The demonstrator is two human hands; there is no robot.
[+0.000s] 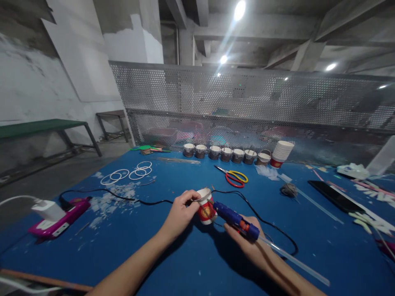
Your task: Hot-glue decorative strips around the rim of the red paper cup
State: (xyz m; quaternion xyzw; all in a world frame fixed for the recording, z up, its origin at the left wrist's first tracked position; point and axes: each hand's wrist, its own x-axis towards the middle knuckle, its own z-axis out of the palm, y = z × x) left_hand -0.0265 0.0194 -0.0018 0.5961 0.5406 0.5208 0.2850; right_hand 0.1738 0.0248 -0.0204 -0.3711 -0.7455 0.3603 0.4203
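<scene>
My left hand [184,207] grips a small red-and-white paper cup [205,211] by its rim and side, the thumb and fingers closed on it. The cup leans slightly, and a thin dark strand shows against its side. In my right hand [251,242] is a blue hot glue gun [236,220], its nozzle at the cup's right side; whether it touches cannot be told. A long clear glue stick [296,260] sticks out of the gun's back end. Beyond the cup lie scissors [234,177] with red and yellow handles.
Several wrapped cups [226,154] line the table's back, beside stacked paper cups [282,154]. White rings [115,176] and a magenta power strip [61,220] lie left. Grey yarn [289,189] and a black phone-like slab [335,196] lie right. A black cord [154,202] crosses the blue table.
</scene>
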